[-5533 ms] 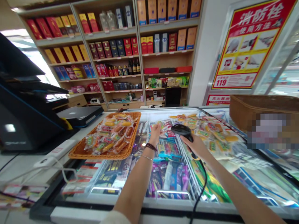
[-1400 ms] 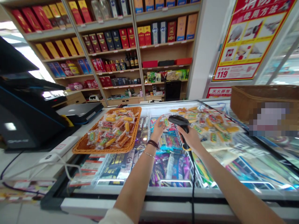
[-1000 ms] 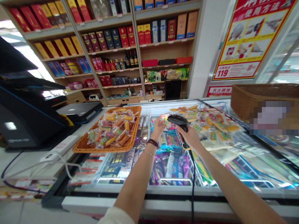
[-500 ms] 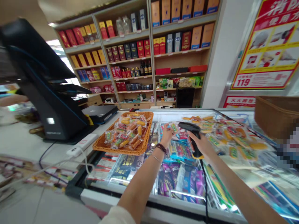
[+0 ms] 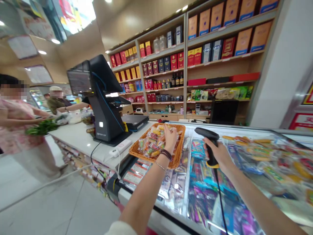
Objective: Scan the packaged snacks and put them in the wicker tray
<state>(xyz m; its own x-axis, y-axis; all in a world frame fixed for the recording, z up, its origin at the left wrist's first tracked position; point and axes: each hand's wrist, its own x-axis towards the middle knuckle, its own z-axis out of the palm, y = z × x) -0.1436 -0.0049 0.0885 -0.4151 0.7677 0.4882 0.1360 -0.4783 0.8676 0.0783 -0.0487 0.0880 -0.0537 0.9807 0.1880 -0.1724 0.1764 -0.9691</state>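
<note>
My right hand (image 5: 216,151) is wrapped round the grip of a black barcode scanner (image 5: 210,143), its cable hanging down over the glass-topped freezer (image 5: 195,212). My left hand (image 5: 170,137), with dark beads at the wrist, is over the right part of an orange wicker basket (image 5: 179,160). Small wrapped sausages (image 5: 151,143) fill the basket. The left fingers are bent among them, and whether they grip one is too small to tell. More wrapped sausages (image 5: 274,153) lie spread on the glass to the right of the scanner.
A black checkout terminal (image 5: 102,107), a flat scale (image 5: 135,121) and a white power strip (image 5: 120,147) stand on the counter (image 5: 80,140) at left. People stand beyond it, one by leafy greens (image 5: 42,126). Shelves of boxes (image 5: 161,65) line the back wall.
My left hand has moved left from beside the scanner, where it held a small wrapped piece, to the basket. The view has swung left, bringing people in. The scanner stays in my right hand.
</note>
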